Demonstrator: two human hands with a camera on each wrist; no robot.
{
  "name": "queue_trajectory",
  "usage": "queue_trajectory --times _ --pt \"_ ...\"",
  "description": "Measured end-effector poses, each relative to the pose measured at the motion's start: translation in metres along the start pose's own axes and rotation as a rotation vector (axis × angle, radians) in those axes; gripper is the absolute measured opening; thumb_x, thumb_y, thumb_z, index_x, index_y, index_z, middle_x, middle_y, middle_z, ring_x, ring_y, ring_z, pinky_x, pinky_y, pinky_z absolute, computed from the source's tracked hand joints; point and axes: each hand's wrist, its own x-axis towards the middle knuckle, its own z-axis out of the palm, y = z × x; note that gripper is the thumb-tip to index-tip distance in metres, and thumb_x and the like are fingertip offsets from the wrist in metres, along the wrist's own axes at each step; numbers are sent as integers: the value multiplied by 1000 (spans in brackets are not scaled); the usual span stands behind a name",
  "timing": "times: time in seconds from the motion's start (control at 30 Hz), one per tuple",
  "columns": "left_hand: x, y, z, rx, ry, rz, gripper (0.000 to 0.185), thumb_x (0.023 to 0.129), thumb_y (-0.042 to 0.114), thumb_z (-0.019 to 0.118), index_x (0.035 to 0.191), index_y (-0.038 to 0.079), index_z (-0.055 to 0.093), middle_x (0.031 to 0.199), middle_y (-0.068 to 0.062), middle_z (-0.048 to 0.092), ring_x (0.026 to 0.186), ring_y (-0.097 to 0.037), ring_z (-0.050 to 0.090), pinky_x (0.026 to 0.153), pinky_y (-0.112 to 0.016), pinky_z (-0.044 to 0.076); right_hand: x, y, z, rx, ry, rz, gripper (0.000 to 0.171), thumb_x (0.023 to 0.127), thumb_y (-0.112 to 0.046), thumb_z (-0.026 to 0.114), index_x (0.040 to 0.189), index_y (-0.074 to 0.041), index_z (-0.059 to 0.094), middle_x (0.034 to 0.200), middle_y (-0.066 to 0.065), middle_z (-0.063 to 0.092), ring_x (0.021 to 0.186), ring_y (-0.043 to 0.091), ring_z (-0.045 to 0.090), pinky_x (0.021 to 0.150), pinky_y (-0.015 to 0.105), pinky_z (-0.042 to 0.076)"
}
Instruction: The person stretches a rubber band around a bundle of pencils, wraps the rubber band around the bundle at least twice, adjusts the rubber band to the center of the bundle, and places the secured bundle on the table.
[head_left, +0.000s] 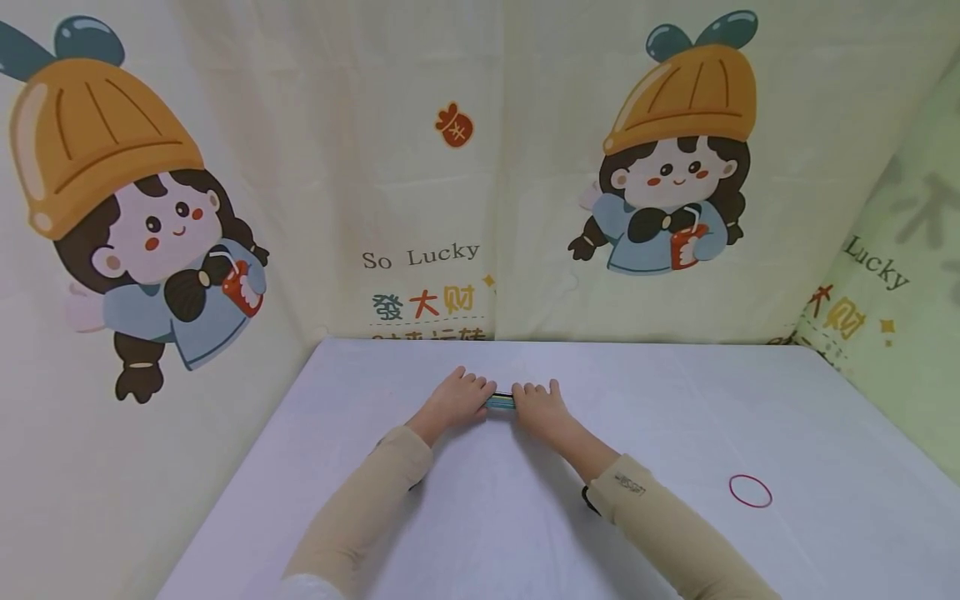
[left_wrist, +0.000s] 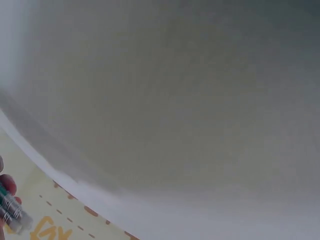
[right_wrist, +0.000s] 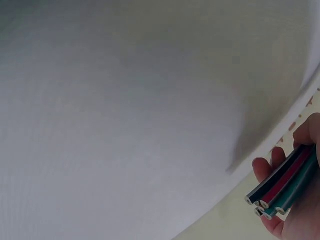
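Observation:
A bundle of several pencils (head_left: pixel 500 402) is held sideways above the far part of the table, between my two hands. My left hand (head_left: pixel 460 397) grips its left end, and my right hand (head_left: pixel 542 410) grips its right end. Flat, unsharpened ends of the dark, red and green pencils (right_wrist: pixel 285 182) stick out of the right hand in the right wrist view. At the lower left corner of the left wrist view, pale pencil tips (left_wrist: pixel 15 215) show beside the left fingers (left_wrist: pixel 7 184); most of that hand is out of frame.
A thin red loop (head_left: pixel 750 491), like a rubber band, lies on the white tabletop (head_left: pixel 645 400) to the right. Behind the table's far edge hangs a cream cloth (head_left: pixel 540 308) printed with cartoon figures and lettering.

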Motion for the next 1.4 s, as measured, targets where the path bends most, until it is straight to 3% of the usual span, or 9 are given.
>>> queue_trajectory --times 0.17,0.37,0.53,0.77,1.03,1.4 --pt "-2 1 -2 33 72 -17 37 91 39 52 118 14 47 101 -2 58 89 -17 57 82 -32 41 -7 7 -8 -22 67 -43 29 91 -16 53 116 -2 47 99 13 57 94 29 56 90 51 34" --pt "-10 6 -9 139 243 -47 36 89 44 53 109 14 48 91 0 57 77 -16 55 70 -28 40 -16 16 -12 -132 193 -117 20 92 -15 53 106 -3 47 89 8 52 80 22 53 72 40 42" --pt "-19 15 -22 145 372 -94 36 84 44 60 102 14 51 87 0 58 73 -15 55 66 -28 39 -27 20 -17 -169 268 -173 21 88 -11 58 102 -2 45 85 8 46 75 21 48 63 35 42" --pt "-24 31 -38 130 398 -160 33 83 42 60 102 15 54 87 0 57 75 -15 54 67 -28 41 -41 20 -22 -201 328 -192 22 86 -8 60 98 -2 44 82 8 44 71 20 45 59 33 40" --pt "-24 48 -46 130 507 -154 31 81 39 64 97 14 56 81 0 56 68 -14 53 58 -25 43 -52 18 -21 -247 439 -211 24 83 -11 64 94 -2 45 80 7 42 67 19 43 56 30 38" --pt "-27 52 -44 153 501 -153 27 84 37 63 95 14 55 76 1 58 59 -11 53 48 -20 43 -62 14 -22 -257 482 -216 27 81 -12 66 95 -3 45 83 7 42 70 19 42 59 30 38"
